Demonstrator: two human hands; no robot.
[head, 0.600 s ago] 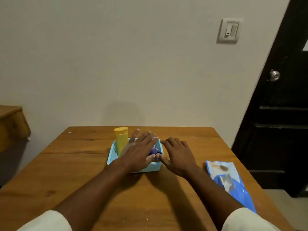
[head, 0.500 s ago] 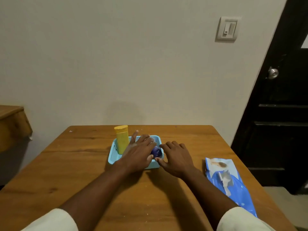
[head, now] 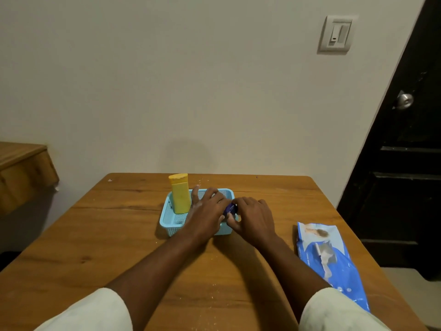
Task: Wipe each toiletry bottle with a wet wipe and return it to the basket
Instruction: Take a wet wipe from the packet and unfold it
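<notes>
A light blue mesh basket (head: 170, 223) sits mid-table. A yellow bottle (head: 180, 197) stands upright in its left part. A small dark purple bottle (head: 231, 208) lies at the basket's right side, mostly hidden between my hands. My left hand (head: 206, 212) rests over the basket with fingers spread and fairly straight, touching the purple bottle from the left. My right hand (head: 254, 218) is at the basket's right edge, its fingertips and thumb curled around the purple bottle's end. No loose wipe is visible.
A blue pack of wet wipes (head: 330, 259) lies on the wooden table (head: 95, 247) to the right, near the edge. A wall stands behind the table, a dark door (head: 405, 163) at right, another wooden surface (head: 21, 168) at left.
My right hand has moved left from the tabletop up to the basket's edge and closed its fingers on the purple bottle. My left hand stays over the basket.
</notes>
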